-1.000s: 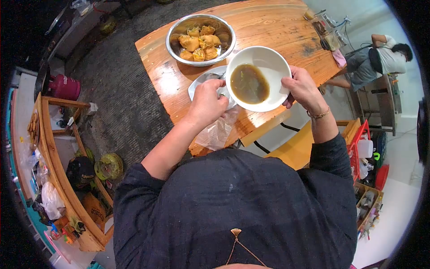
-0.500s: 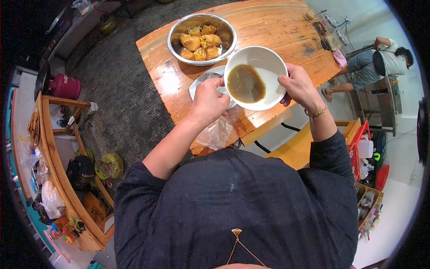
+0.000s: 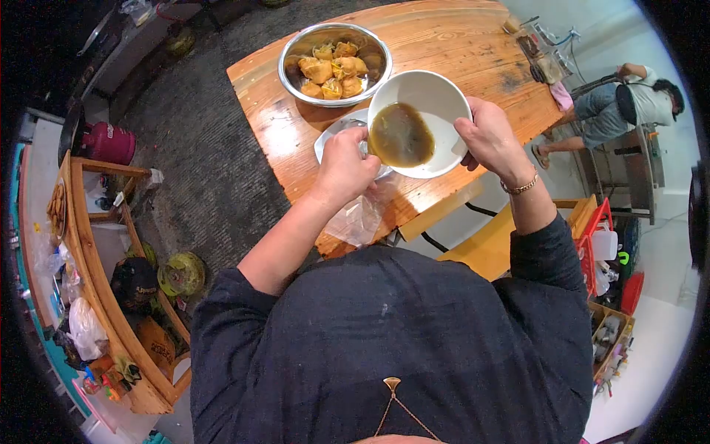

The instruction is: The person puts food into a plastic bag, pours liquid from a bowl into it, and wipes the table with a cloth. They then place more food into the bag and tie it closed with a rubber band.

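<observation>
A white bowl (image 3: pixel 450 140) with brown-green liquid (image 3: pixel 401 135) is tilted to the left, the liquid pooled on its left side. My right hand (image 3: pixel 491 135) grips the bowl's right rim. At the bowl's left edge my left hand (image 3: pixel 346 164) is closed, its fingertips partly hidden; a clear plastic bag (image 3: pixel 358 222) hangs beneath it. Behind that hand, a white dish (image 3: pixel 325 138) is partly covered. Just beyond the bowl stands a metal bowl (image 3: pixel 290 83) holding several golden-brown filled pieces (image 3: pixel 316 69).
The wooden table (image 3: pixel 451 37) lies under everything. A yellow chair (image 3: pixel 484 244) is at its near edge. Another person (image 3: pixel 629 103) bends over at the right. A wooden shelf (image 3: pixel 100 274) and gas cylinders (image 3: pixel 109 143) stand at the left.
The white bowl and my right hand have shifted slightly left and up. The liquid has spread closer to the bowl's left rim.
</observation>
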`<act>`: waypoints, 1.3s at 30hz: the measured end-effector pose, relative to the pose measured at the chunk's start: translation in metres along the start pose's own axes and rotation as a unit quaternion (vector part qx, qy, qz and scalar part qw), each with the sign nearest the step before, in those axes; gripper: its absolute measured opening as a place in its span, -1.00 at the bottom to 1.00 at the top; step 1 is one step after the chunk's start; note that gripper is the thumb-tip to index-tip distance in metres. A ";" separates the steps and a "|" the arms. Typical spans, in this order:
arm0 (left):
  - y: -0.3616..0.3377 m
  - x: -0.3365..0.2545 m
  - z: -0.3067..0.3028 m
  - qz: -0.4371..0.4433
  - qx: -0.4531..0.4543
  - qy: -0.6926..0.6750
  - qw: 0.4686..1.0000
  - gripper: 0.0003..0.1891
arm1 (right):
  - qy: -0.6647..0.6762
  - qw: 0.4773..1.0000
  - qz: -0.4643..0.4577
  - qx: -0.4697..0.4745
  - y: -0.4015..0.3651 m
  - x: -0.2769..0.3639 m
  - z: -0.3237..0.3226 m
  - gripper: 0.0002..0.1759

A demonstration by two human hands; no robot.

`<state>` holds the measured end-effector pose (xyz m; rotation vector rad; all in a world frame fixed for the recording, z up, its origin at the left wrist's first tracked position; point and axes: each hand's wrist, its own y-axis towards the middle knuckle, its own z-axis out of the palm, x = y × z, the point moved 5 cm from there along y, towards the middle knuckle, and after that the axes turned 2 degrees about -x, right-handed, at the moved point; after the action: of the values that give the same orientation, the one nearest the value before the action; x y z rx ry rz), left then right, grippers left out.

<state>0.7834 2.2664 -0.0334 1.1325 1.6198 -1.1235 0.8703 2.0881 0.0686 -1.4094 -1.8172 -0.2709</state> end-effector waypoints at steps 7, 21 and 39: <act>-0.003 -0.006 -0.005 0.007 -0.015 0.023 1.000 -0.64 | -0.006 1.000 -0.008 -0.001 0.000 0.005 0.003 -0.69; -0.002 -0.011 -0.007 -0.002 -0.010 0.034 0.999 -0.58 | -0.148 0.978 -0.118 -0.087 0.005 0.014 0.004 -0.76; 0.013 0.003 -0.002 0.048 -0.008 0.072 0.996 -0.61 | -0.264 0.934 -0.190 -0.149 -0.011 0.042 0.009 -0.80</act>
<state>0.7955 2.2710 -0.0383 1.2913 1.6614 -0.9854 0.8548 2.1192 0.0950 -1.4107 -2.5913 -0.4084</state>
